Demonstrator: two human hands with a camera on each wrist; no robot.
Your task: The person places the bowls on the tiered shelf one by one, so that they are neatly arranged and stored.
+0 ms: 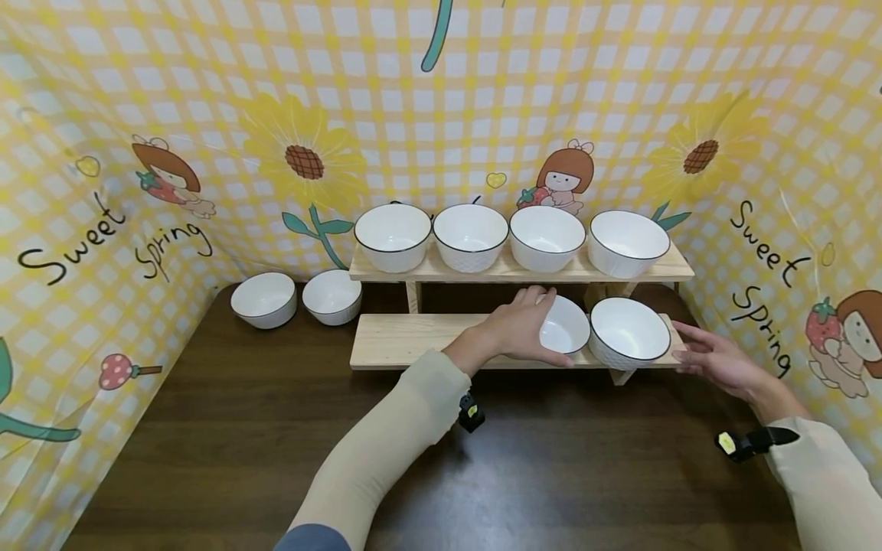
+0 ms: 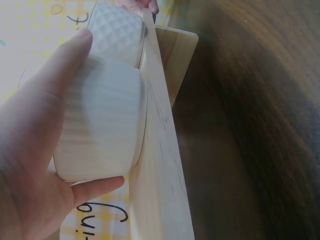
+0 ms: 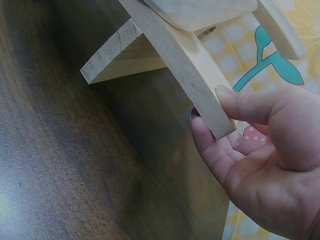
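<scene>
My left hand point(image 1: 518, 325) grips a white bowl point(image 1: 566, 327) with a dark rim, its thumb and fingers spread round the sides. In the left wrist view this ribbed bowl point(image 2: 102, 120) sits at the lower board of a two-tier wooden rack point(image 1: 393, 340); whether it bears fully on the board I cannot tell. Right beside it stands a bowl with a diamond-textured wall point(image 1: 628, 348). At the rack's right end, my right hand point(image 1: 720, 361) pinches the lower board point(image 3: 215, 107), thumb on top and fingers beneath.
Several white bowls line the upper board, the leftmost bowl point(image 1: 393, 233) near its left end. Two more bowls, a left one point(image 1: 264, 300) and a right one point(image 1: 332, 297), stand on the dark wooden table point(image 1: 276, 444) left of the rack. A yellow checked cloth point(image 1: 441, 115) hangs around.
</scene>
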